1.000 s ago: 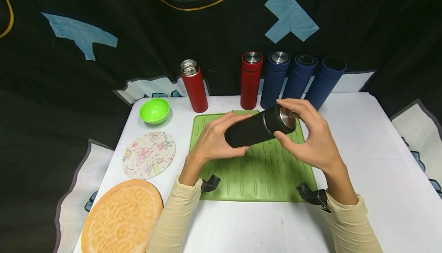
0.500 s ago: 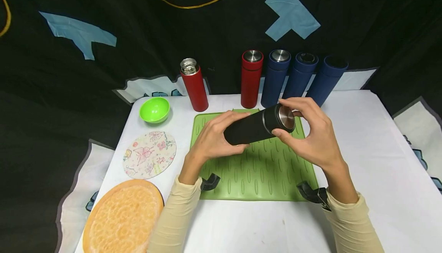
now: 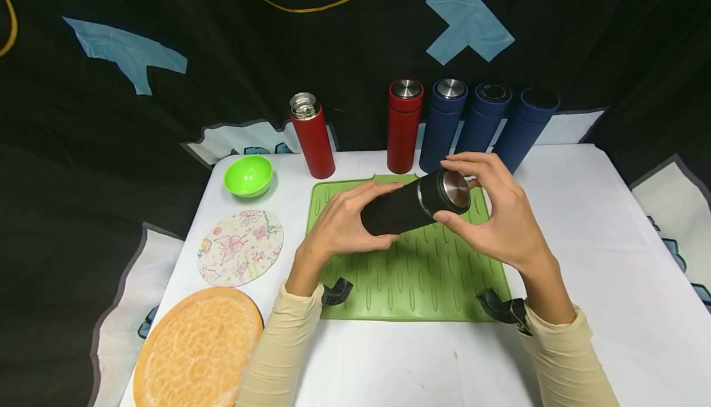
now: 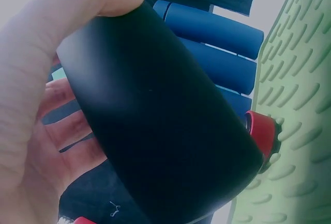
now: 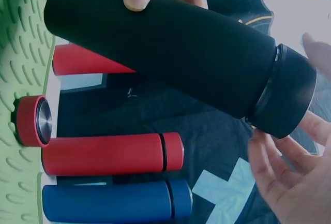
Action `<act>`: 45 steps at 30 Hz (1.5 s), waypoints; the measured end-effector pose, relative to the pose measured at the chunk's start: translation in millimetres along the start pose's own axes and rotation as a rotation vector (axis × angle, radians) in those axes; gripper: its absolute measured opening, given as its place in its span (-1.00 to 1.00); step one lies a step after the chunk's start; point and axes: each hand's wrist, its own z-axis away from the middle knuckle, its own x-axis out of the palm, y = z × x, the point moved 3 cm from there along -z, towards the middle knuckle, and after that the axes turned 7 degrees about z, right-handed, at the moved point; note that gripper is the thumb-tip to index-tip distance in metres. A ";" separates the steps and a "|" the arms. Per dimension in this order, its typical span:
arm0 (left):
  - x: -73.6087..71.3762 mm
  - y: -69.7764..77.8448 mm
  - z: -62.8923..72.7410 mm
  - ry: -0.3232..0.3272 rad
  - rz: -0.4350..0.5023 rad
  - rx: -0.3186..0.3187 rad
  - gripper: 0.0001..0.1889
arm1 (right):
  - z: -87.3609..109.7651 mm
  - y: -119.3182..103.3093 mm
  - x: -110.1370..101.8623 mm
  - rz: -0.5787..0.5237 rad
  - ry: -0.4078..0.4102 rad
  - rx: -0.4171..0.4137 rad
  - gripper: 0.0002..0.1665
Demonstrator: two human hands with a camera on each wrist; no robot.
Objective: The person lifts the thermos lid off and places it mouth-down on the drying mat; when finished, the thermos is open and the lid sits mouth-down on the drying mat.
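Observation:
A black thermos flask (image 3: pixel 391 209) is held tilted over a green ribbed mat (image 3: pixel 389 299), its steel-topped lid (image 3: pixel 457 189) towards the right. My left hand (image 3: pixel 344 222) grips the body, with the thumb on one side and fingers round the other. My right hand (image 3: pixel 497 209) spans the lid between thumb and fingers. In the right wrist view, a narrow gap shows between the black lid (image 5: pixel 287 92) and the flask body (image 5: pixel 160 48), and the lid sits a little askew. A red flask lid (image 5: pixel 33 120) lies on the mat; the black flask hides it in the head view.
Behind the mat stand an uncapped red flask (image 3: pixel 313 141), a capped red flask (image 3: pixel 404 129) and several blue flasks (image 3: pixel 441 129). On the left are a green bowl (image 3: pixel 248 176), a patterned round mat (image 3: pixel 241 247) and a large bread-like disc (image 3: pixel 200 351). White cloth covers the table (image 3: pixel 589 222).
The flask's lid end and my right hand have shifted slightly left. A bright ring between lid and body shows more clearly. My left hand keeps its grip almost in place.

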 end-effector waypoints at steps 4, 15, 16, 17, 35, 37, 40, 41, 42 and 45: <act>0.0 0.1 0.2 -0.003 0.009 -0.006 -0.17 | 0.1 1.9 -1.9 -0.003 -0.009 0.007 -0.21; 1.2 -0.8 1.4 0.001 0.012 -0.002 -0.17 | 2.4 4.0 -0.6 -0.028 -0.045 0.068 -0.12; 1.1 -0.5 1.3 0.003 0.009 0.000 -0.17 | 2.7 4.3 -0.2 -0.006 -0.043 0.087 -0.10; 1.2 -0.5 1.1 0.004 0.005 0.002 -0.17 | 2.9 4.6 0.1 0.010 -0.040 0.099 -0.10; 3.7 -8.0 4.0 -0.127 0.218 -0.050 -0.11 | 4.6 -0.4 1.6 -0.158 -0.042 -0.072 -0.25; 4.3 -8.4 5.0 -0.156 0.252 -0.081 -0.11 | 5.4 -0.8 1.0 -0.211 -0.051 -0.091 -0.25; 4.4 -9.0 6.0 -0.191 0.295 -0.117 -0.11 | 6.6 -0.3 -0.7 -0.287 -0.037 -0.111 -0.25; 3.9 -9.4 6.2 -0.194 0.303 -0.127 -0.12 | 6.9 0.2 -1.6 -0.305 -0.026 -0.114 -0.25; 3.0 -10.3 6.2 -0.191 0.305 -0.135 -0.12 | 7.1 0.8 -2.4 -0.318 -0.009 -0.115 -0.25; 0.8 -14.5 6.7 -0.156 0.305 -0.163 -0.11 | 9.0 4.3 -5.6 -0.330 0.044 -0.088 -0.25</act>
